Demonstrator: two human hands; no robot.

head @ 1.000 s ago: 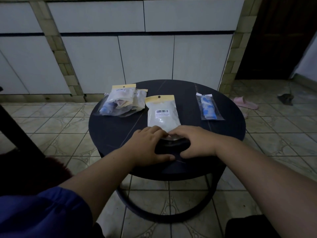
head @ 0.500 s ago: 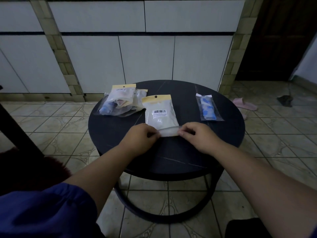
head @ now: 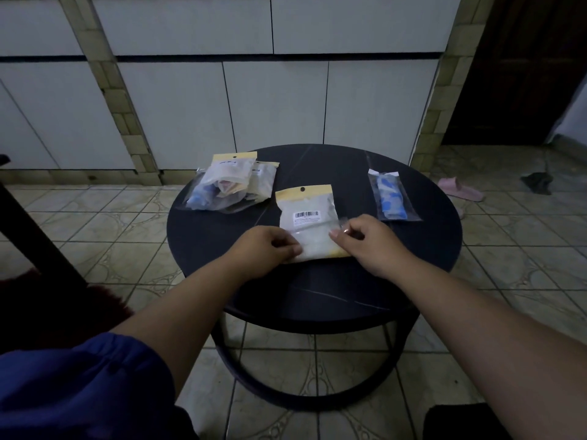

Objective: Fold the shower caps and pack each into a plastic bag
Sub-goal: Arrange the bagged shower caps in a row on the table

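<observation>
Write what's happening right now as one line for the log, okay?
step: packing | left hand: pinching barcode bag near edge | right hand: pinching same bag | bag: lying on round table | other bags: untouched

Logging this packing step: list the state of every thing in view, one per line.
barcode bag: flat on table, near edge pinched by both hands
left hand: pinching bag's near left corner
right hand: pinching bag's right edge
pile of bags: heaped, overlapping, untouched
blue-cap bag: packed, lying flat, apart
table: upright
slipper: on floor
</observation>
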